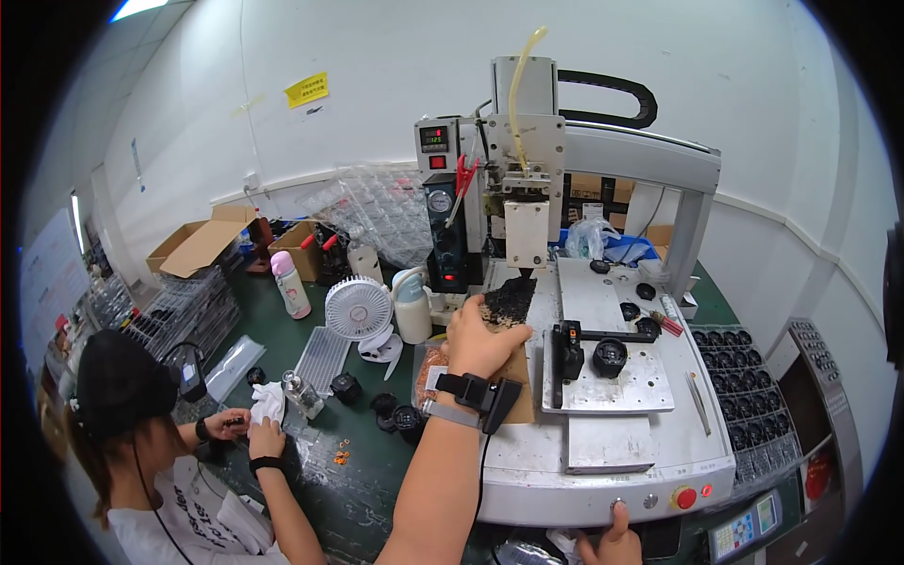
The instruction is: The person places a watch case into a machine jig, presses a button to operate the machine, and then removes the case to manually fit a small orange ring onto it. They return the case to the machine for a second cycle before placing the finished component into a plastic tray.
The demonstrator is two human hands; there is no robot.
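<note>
My left hand [482, 341] reaches over the machine's bed, thumb and fingers gripping a piece of brown cardboard [509, 301] coated with black residue. The cardboard is right under the black dispensing tip [525, 273]. A dark device is strapped to my left wrist. At the lower edge, my right hand [614, 544] has its thumb stretched up against a button on the machine's front panel [565, 505]. One finger shows apart from the thumb; the others are out of sight. On the metal fixture plate [650, 391] sits a round black part [609, 358] beside a black bracket [568, 350].
A co-worker [169, 443] sits at the left, handling a white cloth [267, 403]. A white fan [359, 309], a pump bottle [411, 309] and a glass bottle [302, 395] stand on the green table. Tweezers [698, 403] lie on the bed; trays of black parts [739, 381] are at right.
</note>
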